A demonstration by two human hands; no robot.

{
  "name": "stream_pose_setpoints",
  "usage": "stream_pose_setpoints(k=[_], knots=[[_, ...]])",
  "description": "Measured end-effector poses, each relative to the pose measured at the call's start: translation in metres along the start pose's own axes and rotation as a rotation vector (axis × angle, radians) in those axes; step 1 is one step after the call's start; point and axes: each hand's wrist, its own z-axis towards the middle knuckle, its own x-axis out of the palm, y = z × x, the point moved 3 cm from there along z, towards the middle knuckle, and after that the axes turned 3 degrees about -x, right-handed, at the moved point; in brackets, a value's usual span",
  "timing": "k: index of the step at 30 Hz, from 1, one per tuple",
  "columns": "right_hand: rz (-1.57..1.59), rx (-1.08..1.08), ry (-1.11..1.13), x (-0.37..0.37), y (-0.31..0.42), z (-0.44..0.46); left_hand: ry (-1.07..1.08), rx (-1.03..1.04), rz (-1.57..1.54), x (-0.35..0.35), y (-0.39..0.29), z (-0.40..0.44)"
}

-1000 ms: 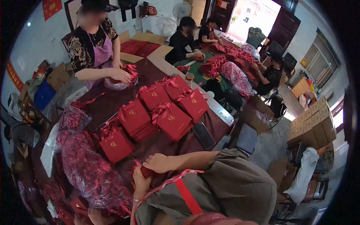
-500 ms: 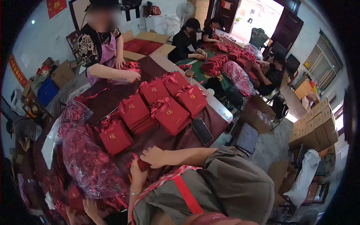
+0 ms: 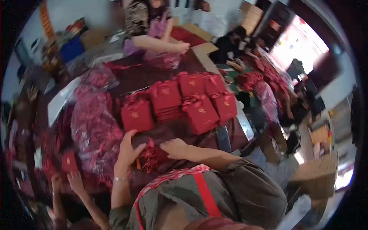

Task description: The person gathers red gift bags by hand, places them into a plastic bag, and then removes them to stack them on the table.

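Note:
My left hand (image 3: 129, 150) is open, thumb and fingers apart, at the left of a bunch of red ribbons (image 3: 150, 156) close to my apron. My right hand (image 3: 175, 148) is at the other side of the bunch, fingers pointing left and looking apart, though blurred. Whether it touches the ribbons is unclear. Just beyond my hands, red gift bags (image 3: 137, 118) with gold print and ribbon bows stand in stacks. More stacked gift bags (image 3: 200, 115) are farther right. A phone (image 3: 224, 138) lies beside them.
A large clear plastic sack of red ribbons (image 3: 96, 130) lies at left. Another person's hands (image 3: 75, 182) are at lower left near a red gift bag (image 3: 69, 162). Across the table (image 3: 132, 78), a person's arm (image 3: 161, 46) reaches over a plastic bag. Other people sit farther back.
My view has turned, shifting the scene. My hands were together around a small red piece; now they are apart, the left opened, with the ribbon bunch between them. The person opposite has raised their hands.

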Motion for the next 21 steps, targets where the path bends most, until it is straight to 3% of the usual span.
stream_pose_setpoints(k=[2,4,8,12,14,17,21], knots=[[0.008,-0.079,-0.079,0.006,-0.006,0.001,-0.179,0.037,-0.021,-0.042,0.003,0.013],[-0.005,-0.065,-0.093,-0.003,-0.002,-0.006,-0.36,0.073,-0.067,-0.074,0.053,0.027],[-0.05,-0.02,-0.021,-0.01,-0.003,-0.005,-0.614,-0.06,0.049,-0.158,0.092,0.048],[-0.077,-0.07,-0.045,-0.007,-0.007,-0.007,-0.772,-0.157,0.141,-0.219,0.157,0.064],[-0.044,-0.061,-0.02,-0.009,-0.007,-0.005,-0.809,-0.3,0.03,-0.244,0.19,0.07],[-0.046,-0.056,0.058,-0.004,-0.014,-0.007,-0.91,-0.279,0.182,-0.275,0.234,0.087],[-0.101,-0.103,-0.117,-0.002,-0.018,-0.004,-0.944,-0.265,0.304,-0.305,0.272,0.119]])
